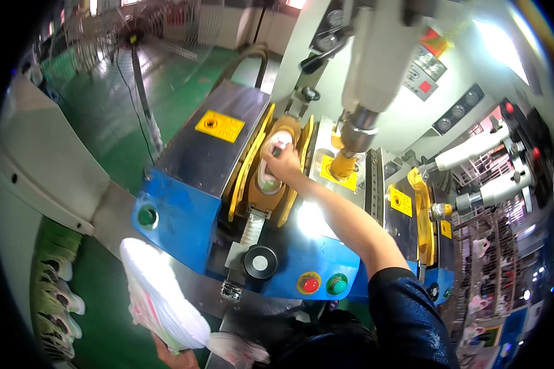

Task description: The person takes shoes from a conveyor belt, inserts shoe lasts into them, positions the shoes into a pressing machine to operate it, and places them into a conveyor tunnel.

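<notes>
At the lower left, my left hand (173,355) grips a white sneaker (163,295) with pink and green touches, its pale sole turned up toward me. My right arm reaches forward to the machine. There my right hand (283,162) is closed on a second sneaker (268,179), white with pink, which lies lengthwise in a brown cradle (266,201). Yellow side plates (247,169) flank that cradle, apart from the shoe. Part of the second sneaker is hidden under my fingers. Another white and pink shoe (237,348) sits at the bottom edge beside my body.
A press head with a yellow tip (343,165) hangs right of my forearm. On the blue front are a black handwheel (260,262), a red button (311,284) and green buttons (337,283). Shoes hang on a rack (60,301) at left; a fan (132,38) stands behind.
</notes>
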Demonstrator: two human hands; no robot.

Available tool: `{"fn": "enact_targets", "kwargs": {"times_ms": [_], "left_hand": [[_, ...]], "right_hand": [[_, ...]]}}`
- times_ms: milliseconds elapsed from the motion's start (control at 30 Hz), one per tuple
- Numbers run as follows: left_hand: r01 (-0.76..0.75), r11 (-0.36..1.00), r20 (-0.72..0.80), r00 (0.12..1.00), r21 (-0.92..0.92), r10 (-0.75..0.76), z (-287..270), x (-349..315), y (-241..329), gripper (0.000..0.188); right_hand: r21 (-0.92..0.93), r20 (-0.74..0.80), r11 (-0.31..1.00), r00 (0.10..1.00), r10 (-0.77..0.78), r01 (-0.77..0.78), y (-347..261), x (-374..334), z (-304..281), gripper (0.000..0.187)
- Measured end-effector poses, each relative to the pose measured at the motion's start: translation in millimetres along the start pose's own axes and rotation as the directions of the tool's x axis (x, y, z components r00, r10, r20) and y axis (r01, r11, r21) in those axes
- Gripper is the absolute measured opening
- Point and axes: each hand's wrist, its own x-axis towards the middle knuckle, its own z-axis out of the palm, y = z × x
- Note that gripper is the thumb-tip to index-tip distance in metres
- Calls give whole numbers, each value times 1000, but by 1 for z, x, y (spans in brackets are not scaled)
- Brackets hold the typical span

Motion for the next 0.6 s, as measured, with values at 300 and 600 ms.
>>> {"fn": "enact_targets", "kwargs": {"times_ms": [300,600], "left_hand": [[46,960,133,991,-276,-9,33,-105,25,56],[-264,888,362,924,377,121,12,-215,13,56]], "right_hand": [[-271,201,724,773,-602,635,99,-311,-168,80],[656,366,753,858,-361,37,114,-425,-151,80]]}}
